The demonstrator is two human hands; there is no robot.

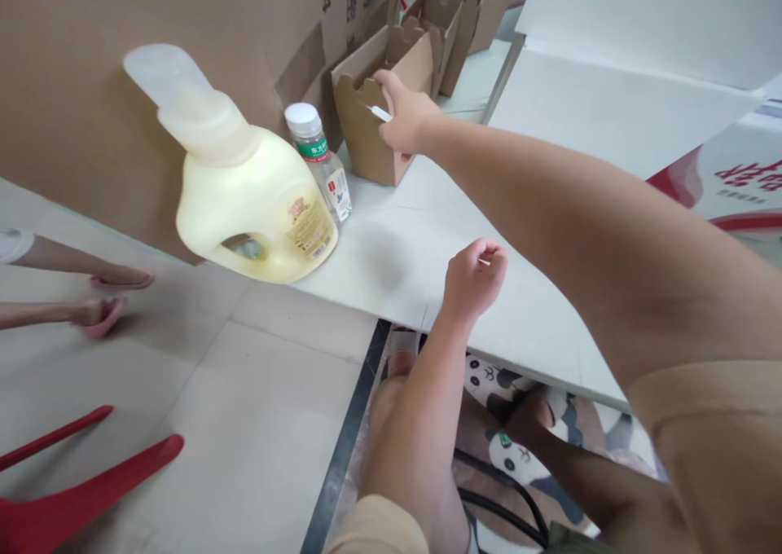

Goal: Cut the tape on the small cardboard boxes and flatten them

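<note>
My right hand (408, 116) is at the near cardboard box (370, 134), its fingers over the box's open top edge. A thin white stick-like piece with a narrow tip (380, 114) pokes out between its thumb and fingers; its kind does not show. Lower down, my left hand (476, 281) is curled closed above the white table (421, 228). A tiny white sliver shows at its fingers, too small to name. To the left of the box stands a clear bottle with a white cap (337, 181), beside a large pale yellow jug (257, 200) with a translucent cap.
More open cardboard boxes (441, 20) line up behind the near one. A big brown carton (244, 24) stands along the left side. At the right are a white panel (611, 106) and a red-and-white printed package (727, 171). Red chair-like parts (103, 481) and another person's feet (101, 314) are on the floor.
</note>
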